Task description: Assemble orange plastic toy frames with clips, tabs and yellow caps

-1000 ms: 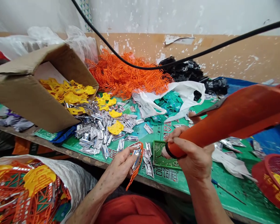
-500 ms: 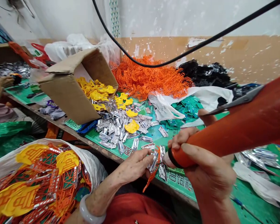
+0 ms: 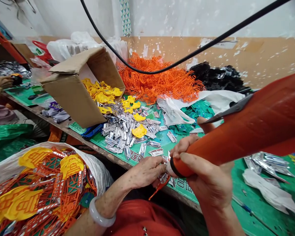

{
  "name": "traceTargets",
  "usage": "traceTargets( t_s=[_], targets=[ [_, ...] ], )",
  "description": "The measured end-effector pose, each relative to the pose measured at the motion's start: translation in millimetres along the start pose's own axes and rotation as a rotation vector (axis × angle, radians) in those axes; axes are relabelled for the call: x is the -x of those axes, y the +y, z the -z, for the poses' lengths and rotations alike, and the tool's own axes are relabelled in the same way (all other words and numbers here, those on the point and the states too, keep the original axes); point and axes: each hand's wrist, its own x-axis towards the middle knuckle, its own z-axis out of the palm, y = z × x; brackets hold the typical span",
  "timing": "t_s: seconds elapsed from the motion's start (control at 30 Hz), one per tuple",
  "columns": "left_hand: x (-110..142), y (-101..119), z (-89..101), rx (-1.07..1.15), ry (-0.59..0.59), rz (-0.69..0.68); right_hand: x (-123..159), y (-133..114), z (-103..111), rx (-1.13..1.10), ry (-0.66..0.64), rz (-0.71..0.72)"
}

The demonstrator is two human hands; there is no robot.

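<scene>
My right hand (image 3: 208, 183) is closed around a thick orange electric screwdriver (image 3: 226, 144) with a grey lever along its top. Its pale nose points left, against the fingertips of my left hand (image 3: 146, 172). Those fingers pinch an orange plastic part (image 3: 159, 187) with silver pieces on it, at the table's front edge. Most of that part, and the screwdriver's tip, are hidden by fingers and nose. Just beyond my left hand lies a heap of small silver plastic pieces (image 3: 120, 136), with a yellow piece (image 3: 139, 131) on top.
A tipped cardboard box (image 3: 64, 98) spills yellow pieces. Behind are piles of orange lattice parts (image 3: 159, 78) and black parts (image 3: 216, 78). A white sack (image 3: 104, 177) of assembled parts stands at lower left. A black cable (image 3: 186, 60) hangs across. Another person's hand (image 3: 1, 83) is far left.
The screwdriver and my right hand have moved left, bringing the nose up to my left fingertips and covering more of the part. My left hand still pinches the part.
</scene>
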Motion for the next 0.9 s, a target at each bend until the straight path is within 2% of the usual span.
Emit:
traceTargets(
  t_s=[0.1, 0.53, 0.9],
  targets=[
    [-0.7, -0.8, 0.3, -0.065, -0.081, -0.012, 0.7, -0.1, 1.2, -0.005, 0.004, -0.001],
    [-1.9, -2.1, -1.7, -0.119, -0.086, -0.043, 2.9, 3.2, 3.4, 0.085, -0.013, 0.000],
    [-1.7, -4.5, -1.4, -0.118, -0.127, 0.002, 2.6, 7.8, 2.0, 0.121, -0.033, 0.018]
  ],
)
